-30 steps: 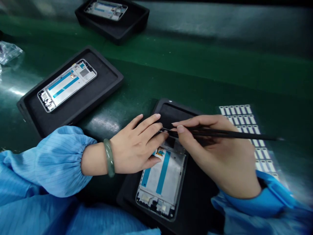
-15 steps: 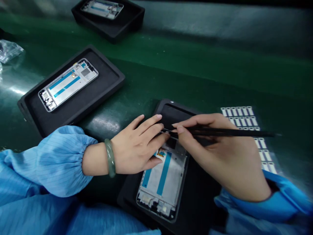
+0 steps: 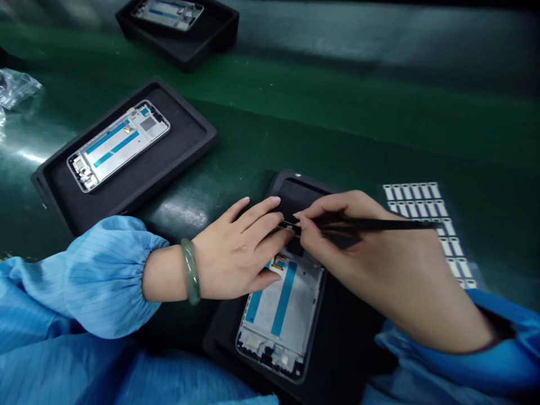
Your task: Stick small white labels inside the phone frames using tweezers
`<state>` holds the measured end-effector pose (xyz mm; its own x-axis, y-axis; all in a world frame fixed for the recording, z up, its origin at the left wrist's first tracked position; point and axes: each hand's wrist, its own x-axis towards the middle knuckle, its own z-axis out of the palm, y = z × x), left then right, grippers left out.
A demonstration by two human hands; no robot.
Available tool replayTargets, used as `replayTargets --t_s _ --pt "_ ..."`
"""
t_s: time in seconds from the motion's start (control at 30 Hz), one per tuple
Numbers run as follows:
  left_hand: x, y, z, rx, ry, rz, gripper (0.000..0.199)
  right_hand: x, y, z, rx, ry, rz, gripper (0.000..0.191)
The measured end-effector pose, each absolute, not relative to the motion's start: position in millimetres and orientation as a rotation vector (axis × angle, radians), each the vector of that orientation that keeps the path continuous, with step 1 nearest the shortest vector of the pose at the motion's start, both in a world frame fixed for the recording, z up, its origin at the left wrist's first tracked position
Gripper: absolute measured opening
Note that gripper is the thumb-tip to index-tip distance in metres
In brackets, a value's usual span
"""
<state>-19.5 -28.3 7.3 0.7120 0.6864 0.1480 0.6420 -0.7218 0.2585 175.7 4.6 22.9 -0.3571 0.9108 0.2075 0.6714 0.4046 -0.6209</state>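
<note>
A phone frame (image 3: pixel 297 306) with blue adhesive strips lies in a black tray (image 3: pixel 337 337) in front of me. My left hand (image 3: pixel 240 253), a green bangle on its wrist, rests over the frame's upper left part with fingers stretched out and somewhat apart. In my right hand (image 3: pixel 358 247) black tweezers (image 3: pixel 371 224) are pinched between thumb and fingers. Their tips point left and reach the frame's top end, close to my left fingertips. What lies under the tips is too small to make out.
Left of my hands, a second black tray (image 3: pixel 185 129) holds another phone frame (image 3: pixel 120 147). A third tray (image 3: pixel 202 42) with a frame stands farther back. On the right lies a sheet of small white stickers (image 3: pixel 415 209). Clear plastic bags (image 3: pixel 17 87) are at the far left.
My right hand has shifted slightly left, and the tweezers' back end has swung, now reaching less far right. The tray at the back appears a little farther left. My left hand stays in place.
</note>
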Motion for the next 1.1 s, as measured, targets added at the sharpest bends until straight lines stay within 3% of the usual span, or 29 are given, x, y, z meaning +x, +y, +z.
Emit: replayTargets --t_s 0.27,1.1 --pt "-19.6 -29.1 8.0 2.725 1.071 0.295 0.058 179.0 -4.0 12.9 -1.482 -1.687 0.839 0.014" --pt "-21.2 -28.6 6.7 2.729 1.054 0.317 0.056 168.0 9.7 19.0 -1.198 -2.228 0.515 0.006"
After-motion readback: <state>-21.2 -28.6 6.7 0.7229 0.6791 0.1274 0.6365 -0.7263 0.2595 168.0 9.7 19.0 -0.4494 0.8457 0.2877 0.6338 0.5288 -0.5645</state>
